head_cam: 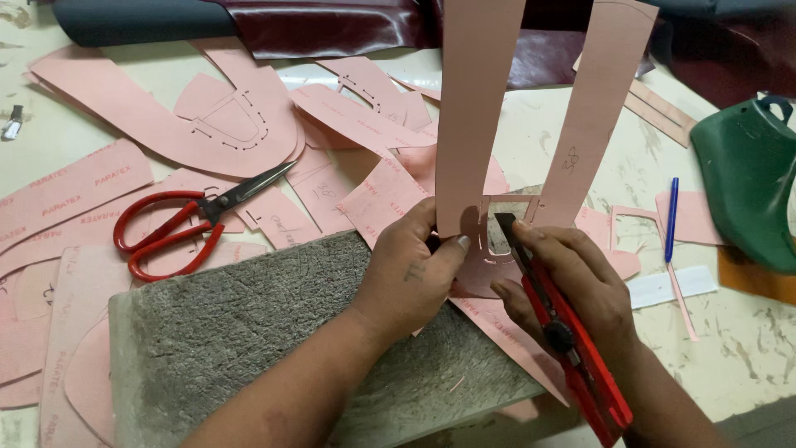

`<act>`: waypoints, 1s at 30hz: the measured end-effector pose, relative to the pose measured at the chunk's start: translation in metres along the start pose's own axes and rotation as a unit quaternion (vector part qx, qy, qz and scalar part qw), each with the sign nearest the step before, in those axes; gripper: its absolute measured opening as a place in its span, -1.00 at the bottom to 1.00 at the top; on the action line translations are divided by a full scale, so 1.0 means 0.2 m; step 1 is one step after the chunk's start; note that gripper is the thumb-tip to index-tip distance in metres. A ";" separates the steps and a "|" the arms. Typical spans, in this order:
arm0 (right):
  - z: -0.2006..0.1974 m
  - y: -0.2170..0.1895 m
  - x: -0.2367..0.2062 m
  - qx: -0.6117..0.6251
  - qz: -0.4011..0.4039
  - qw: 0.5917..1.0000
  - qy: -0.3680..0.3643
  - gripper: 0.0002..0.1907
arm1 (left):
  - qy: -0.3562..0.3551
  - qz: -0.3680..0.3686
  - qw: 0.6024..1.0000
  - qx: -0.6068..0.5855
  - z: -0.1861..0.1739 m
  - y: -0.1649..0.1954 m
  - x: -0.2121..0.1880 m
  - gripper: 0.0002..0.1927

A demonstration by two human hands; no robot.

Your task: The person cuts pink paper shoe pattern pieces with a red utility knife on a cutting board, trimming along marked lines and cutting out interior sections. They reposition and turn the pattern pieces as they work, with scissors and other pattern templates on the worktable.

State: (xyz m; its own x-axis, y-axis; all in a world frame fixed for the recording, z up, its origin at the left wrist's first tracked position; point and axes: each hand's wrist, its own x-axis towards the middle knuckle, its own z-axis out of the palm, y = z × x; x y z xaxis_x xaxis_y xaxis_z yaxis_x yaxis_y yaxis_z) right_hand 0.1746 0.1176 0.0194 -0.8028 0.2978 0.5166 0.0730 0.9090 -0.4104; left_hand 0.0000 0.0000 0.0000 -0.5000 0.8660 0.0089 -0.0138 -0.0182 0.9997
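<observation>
On the grey cutting block (249, 332), your left hand (410, 274) presses the pink pattern piece (477, 124) down, fingers pinching its lower edge. Your right hand (572, 282) has its fingers wrapped around the red utility knife (572, 348), blade against the card. Red scissors (191, 220) lie nearby on the tabletop (746, 340).

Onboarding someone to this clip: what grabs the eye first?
Centre frame, the left hand pins a pink pattern piece on a grey block, while the right hand holds a red knife with its blade at the piece. Red scissors lie to the left among more pink pieces; a green shoe last sits at the right edge.
</observation>
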 end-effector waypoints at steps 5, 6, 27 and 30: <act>0.00 0.01 0.03 0.005 -0.036 0.999 -0.019 -0.36 | -0.004 -0.022 1.000 0.013 0.00 0.02 0.00 -0.71; 0.00 0.00 0.04 0.005 -0.037 0.999 -0.026 -0.36 | -0.001 -0.010 1.000 0.019 0.00 0.02 0.00 -0.72; -0.13 -0.06 0.24 -0.016 0.016 0.977 -0.211 -0.42 | 0.031 0.070 0.997 0.029 0.03 -0.01 -0.01 -0.81; -0.12 -0.03 0.24 -0.063 0.060 0.963 -0.254 -0.35 | 0.031 0.091 0.994 0.055 0.02 -0.01 -0.02 -0.81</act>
State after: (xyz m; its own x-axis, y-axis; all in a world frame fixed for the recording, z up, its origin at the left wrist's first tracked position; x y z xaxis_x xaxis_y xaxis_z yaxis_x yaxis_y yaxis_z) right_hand 0.1509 0.1332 0.0649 -0.9678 0.2508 0.0231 0.2290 0.9145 -0.3334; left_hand 0.0047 -0.0009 -0.0015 -0.5387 0.8202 0.1926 0.1747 -0.1149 0.9779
